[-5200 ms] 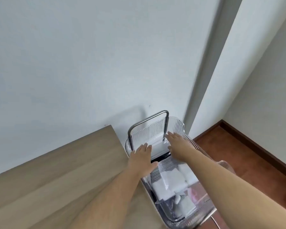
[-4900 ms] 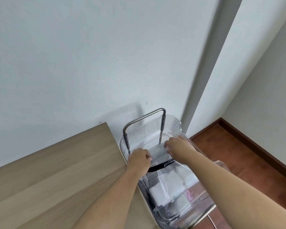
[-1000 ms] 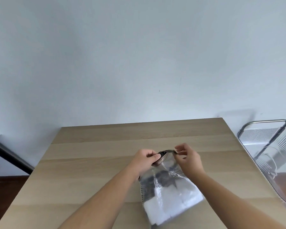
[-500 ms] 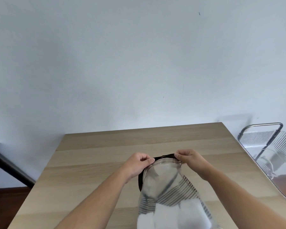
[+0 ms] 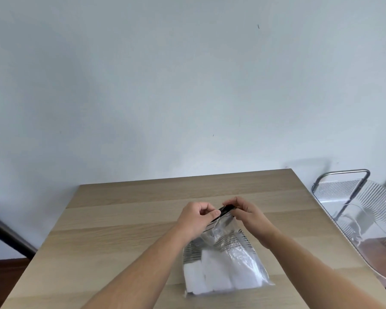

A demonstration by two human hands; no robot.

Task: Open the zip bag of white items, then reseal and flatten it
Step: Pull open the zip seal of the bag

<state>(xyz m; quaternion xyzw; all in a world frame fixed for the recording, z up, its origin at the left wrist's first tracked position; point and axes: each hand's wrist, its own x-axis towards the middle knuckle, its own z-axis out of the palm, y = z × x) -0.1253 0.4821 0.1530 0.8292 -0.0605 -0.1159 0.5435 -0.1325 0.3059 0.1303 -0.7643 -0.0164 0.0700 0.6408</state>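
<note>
A clear zip bag [image 5: 223, 259] with grey stripes and a black zip strip lies on the wooden table [image 5: 120, 230], its bottom end toward me. Several white items [image 5: 218, 277] fill its lower half. My left hand [image 5: 198, 217] pinches the black strip from the left. My right hand [image 5: 247, 214] pinches the same strip from the right, close beside the left. The strip between my fingers looks pressed together, and the bag's mouth is narrow.
A clear ribbed cart tray [image 5: 366, 210] with a metal handle [image 5: 343, 175] stands just past the table's right edge. A plain wall rises behind the table. A dark bar [image 5: 7, 237] slants at the far left, over a brown floor.
Half a second ago my hands held the bag's mouth wide in a round opening. Now they have come together and the mouth is pinched flat. The bag has settled lower on the table.
</note>
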